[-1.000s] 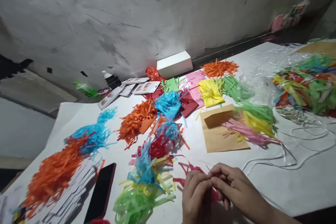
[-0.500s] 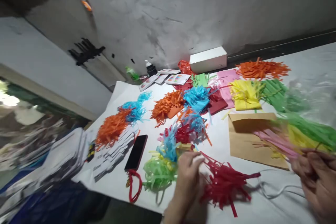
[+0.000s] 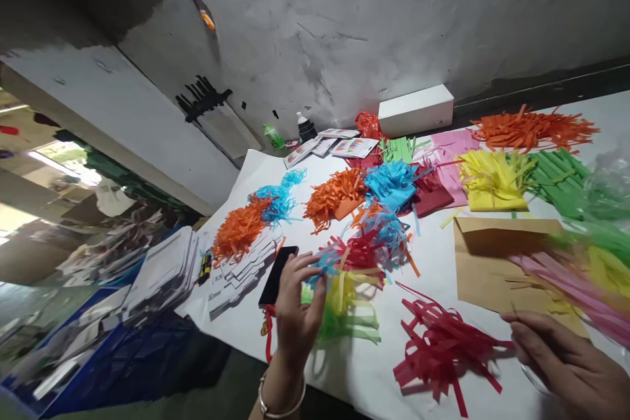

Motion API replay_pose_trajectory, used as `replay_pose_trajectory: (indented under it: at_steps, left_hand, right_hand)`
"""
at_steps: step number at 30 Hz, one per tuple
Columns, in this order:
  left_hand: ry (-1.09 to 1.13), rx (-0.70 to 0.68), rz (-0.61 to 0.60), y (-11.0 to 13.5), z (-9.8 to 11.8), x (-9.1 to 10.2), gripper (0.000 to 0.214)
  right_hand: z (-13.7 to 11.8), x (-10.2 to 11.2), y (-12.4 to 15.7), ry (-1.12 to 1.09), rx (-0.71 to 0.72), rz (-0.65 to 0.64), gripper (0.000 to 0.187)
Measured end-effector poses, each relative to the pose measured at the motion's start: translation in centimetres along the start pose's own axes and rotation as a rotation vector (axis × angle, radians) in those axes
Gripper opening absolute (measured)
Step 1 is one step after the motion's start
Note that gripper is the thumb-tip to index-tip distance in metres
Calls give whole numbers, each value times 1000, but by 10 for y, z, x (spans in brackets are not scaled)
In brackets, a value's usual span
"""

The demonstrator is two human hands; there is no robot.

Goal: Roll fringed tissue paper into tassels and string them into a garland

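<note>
My left hand (image 3: 295, 305), with a bangle at the wrist, is raised over the table's front edge, its thumb and fingers apart. Its fingertips are beside blue paper strips (image 3: 325, 262); contact is unclear. Blurred green strips (image 3: 347, 325) lie under and beside it. On the right, my right hand (image 3: 556, 348) pinches a thin brown strand (image 3: 513, 308) between thumb and forefinger. A bunch of dark red strips (image 3: 443, 344) lies just left of it, one strip reaching toward the fingers. Behind that hand, pink strips (image 3: 566, 282) and blurred yellow strips (image 3: 610, 272) spread across a brown paper envelope (image 3: 480, 275).
More orange strips (image 3: 241, 230), a black phone (image 3: 278, 275) and stacked white cards (image 3: 241, 275) occupy the table's left. Colored strip bundles, printed packets (image 3: 354, 147) and a white box (image 3: 416, 110) line the back. Clear plastic (image 3: 610, 184) lies right; a blue bin (image 3: 132, 361) stands below left.
The view has shifted, moving the scene rightward in the picture. My left hand has moved left, toward the phone, and the green strips beside it have shifted. My right hand has come closer to the red bunch.
</note>
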State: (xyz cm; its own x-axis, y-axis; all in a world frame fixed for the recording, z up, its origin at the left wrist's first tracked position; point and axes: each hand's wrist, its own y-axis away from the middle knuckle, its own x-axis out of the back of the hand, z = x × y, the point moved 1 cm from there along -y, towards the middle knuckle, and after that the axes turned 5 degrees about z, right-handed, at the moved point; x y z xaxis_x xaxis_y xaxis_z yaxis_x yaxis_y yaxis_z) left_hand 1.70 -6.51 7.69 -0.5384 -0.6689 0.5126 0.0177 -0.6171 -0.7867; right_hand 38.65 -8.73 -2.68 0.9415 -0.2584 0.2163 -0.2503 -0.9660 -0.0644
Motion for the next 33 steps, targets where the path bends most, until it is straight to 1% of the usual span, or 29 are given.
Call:
replay_pose_trajectory:
  at_steps: [1, 2, 3, 4, 5, 7, 9, 10, 11, 13, 15, 17, 19, 22, 25, 27, 30, 31, 33]
  left_hand:
    - [110, 23, 130, -1, 10, 2, 16]
    - [217, 39, 190, 1, 22, 0, 17]
    - [326, 60, 188, 5, 36, -4, 18]
    - [446, 103, 109, 11, 49, -12, 17]
    - [556, 168, -4, 18, 63, -21, 16]
    - [730, 372, -222, 36, 86, -44, 13]
    - [890, 617, -360, 52, 101, -64, 15]
    - [985, 744, -405, 59, 107, -73, 19]
    - [1089, 867, -433, 64, 110, -80, 24]
    - [1278, 1069, -475, 69, 115, -90, 32]
    - [1365, 1193, -495, 71, 117, -95, 36]
    - [1371, 1244, -509, 71, 118, -97, 36]
    - [1369, 1247, -522, 72, 119, -99, 35]
    - [1347, 1195, -528, 75, 121, -102, 35]
    - [1176, 1072, -485, 77, 121, -102, 33]
    - [1020, 935, -443, 75, 120, -99, 28]
    - [868, 660, -434, 71, 120, -96, 15]
    - [839, 560, -433, 70, 120, -95, 13]
    - [791, 383, -411, 67, 120, -93, 19]
  right_hand:
    - [-11, -5, 1, 42, 31, -24, 30]
    - [-22, -11, 3, 73, 54, -55, 31]
    - [-32, -16, 6, 81, 75, -104, 32]
    - [-41, -22, 11, 67, 90, -154, 32]
    - [-50, -26, 15, 50, 104, -193, 31]
    - [-65, -31, 24, 36, 153, -216, 28]
    - [-76, -32, 28, 56, 228, -197, 27]
    - [-80, -32, 28, 75, 256, -198, 27]
    - [-82, -31, 28, 87, 275, -226, 28]
    - [-81, -28, 25, 92, 268, -300, 28]
    - [-78, -25, 22, 73, 213, -325, 27]
    - [-74, -23, 21, 47, 185, -322, 25]
    - [-73, -23, 21, 34, 191, -326, 24]
    - [-73, -21, 21, 41, 193, -334, 26]
    - [-71, -19, 20, 85, 176, -345, 29]
    - [-69, -18, 20, 125, 179, -370, 32]
    - [-68, -18, 20, 143, 162, -384, 35]
    - [-68, -18, 20, 127, 137, -381, 36]
    - [-68, -20, 20, 64, 34, -369, 37]
